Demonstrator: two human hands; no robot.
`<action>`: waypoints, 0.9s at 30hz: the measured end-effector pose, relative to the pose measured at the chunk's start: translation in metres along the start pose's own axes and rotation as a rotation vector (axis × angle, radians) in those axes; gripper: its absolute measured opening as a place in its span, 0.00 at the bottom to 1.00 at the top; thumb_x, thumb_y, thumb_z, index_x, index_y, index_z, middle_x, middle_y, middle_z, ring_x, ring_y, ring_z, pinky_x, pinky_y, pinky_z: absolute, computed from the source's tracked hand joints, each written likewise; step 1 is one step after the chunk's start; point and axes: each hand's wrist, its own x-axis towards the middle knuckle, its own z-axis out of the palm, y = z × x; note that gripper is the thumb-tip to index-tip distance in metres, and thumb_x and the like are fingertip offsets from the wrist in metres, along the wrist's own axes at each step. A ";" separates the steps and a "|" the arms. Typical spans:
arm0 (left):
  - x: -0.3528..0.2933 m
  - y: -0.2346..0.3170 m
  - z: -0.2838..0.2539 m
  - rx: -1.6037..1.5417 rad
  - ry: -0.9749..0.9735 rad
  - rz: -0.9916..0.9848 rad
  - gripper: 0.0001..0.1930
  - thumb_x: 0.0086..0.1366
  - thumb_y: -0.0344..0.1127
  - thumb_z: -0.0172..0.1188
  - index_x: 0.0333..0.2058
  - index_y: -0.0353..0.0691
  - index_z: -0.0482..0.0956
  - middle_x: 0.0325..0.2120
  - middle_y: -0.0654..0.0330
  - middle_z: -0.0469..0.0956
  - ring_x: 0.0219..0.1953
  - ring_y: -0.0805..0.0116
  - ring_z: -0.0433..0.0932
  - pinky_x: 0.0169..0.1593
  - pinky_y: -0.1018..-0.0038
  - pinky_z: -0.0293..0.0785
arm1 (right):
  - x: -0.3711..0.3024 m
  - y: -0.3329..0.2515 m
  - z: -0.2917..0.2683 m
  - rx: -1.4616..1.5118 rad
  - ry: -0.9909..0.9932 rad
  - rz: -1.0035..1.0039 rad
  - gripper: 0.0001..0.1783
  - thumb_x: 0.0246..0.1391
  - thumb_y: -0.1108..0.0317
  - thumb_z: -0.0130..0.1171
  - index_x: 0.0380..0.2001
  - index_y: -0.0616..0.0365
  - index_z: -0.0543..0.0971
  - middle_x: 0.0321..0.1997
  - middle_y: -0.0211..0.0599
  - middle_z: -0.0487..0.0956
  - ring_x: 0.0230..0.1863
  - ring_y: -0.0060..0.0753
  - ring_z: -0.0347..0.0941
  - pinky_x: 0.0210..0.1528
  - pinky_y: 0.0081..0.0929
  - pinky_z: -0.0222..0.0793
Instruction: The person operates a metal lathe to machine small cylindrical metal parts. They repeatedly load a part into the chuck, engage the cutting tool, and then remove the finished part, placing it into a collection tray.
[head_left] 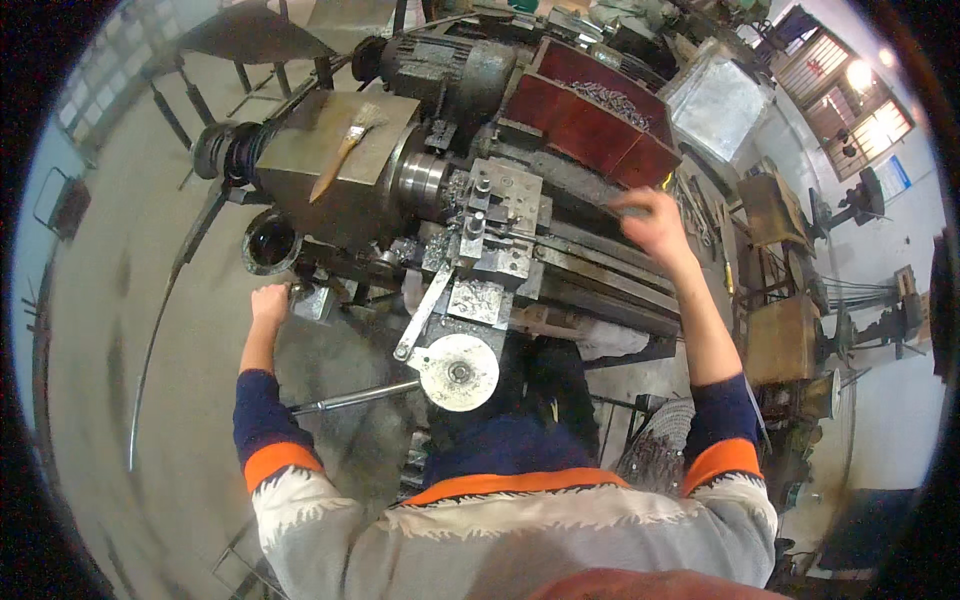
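A thin dark rod [632, 211] lies over the far side of the lathe bed [600, 290], its long axis running roughly left to right along the bed, just in front of the red tray [585, 125]. The right hand [655, 225] is on it, fingers curled around its near end; the rod sticks out leftward from that grip toward the tool post [490, 215]. The left hand [270, 300] is well apart, low at the headstock [340, 165] end, touching a small metal part, its fingers closed or open I cannot tell.
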 end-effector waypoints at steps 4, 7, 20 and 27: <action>-0.025 -0.002 -0.004 -0.107 0.040 -0.148 0.17 0.51 0.40 0.58 0.41 0.47 0.74 0.31 0.52 0.77 0.36 0.55 0.76 0.41 0.62 0.71 | -0.076 0.045 -0.036 0.079 0.036 0.334 0.19 0.31 0.71 0.50 0.32 0.63 0.79 0.32 0.44 0.79 0.36 0.35 0.75 0.41 0.25 0.67; -0.061 -0.041 0.003 -0.274 0.017 -0.194 0.20 0.51 0.42 0.59 0.44 0.45 0.73 0.32 0.51 0.77 0.37 0.55 0.76 0.40 0.64 0.71 | -0.145 0.101 -0.059 -0.079 0.134 0.587 0.19 0.36 0.72 0.53 0.37 0.62 0.78 0.34 0.41 0.79 0.37 0.30 0.75 0.43 0.23 0.67; -0.213 -0.013 -0.032 -1.352 0.363 -0.762 0.12 0.59 0.33 0.54 0.36 0.28 0.73 0.18 0.57 0.73 0.17 0.74 0.72 0.19 0.80 0.65 | -0.428 0.284 -0.075 -0.675 -0.202 1.332 0.22 0.40 0.59 0.53 0.38 0.62 0.73 0.39 0.50 0.76 0.41 0.50 0.72 0.42 0.38 0.68; -0.186 -0.011 -0.040 -1.382 0.542 -0.719 0.13 0.58 0.33 0.55 0.37 0.27 0.73 0.18 0.57 0.73 0.19 0.72 0.72 0.22 0.78 0.69 | -0.421 0.162 -0.032 -0.698 -0.032 1.360 0.23 0.34 0.60 0.52 0.39 0.57 0.73 0.37 0.51 0.76 0.41 0.54 0.71 0.43 0.42 0.66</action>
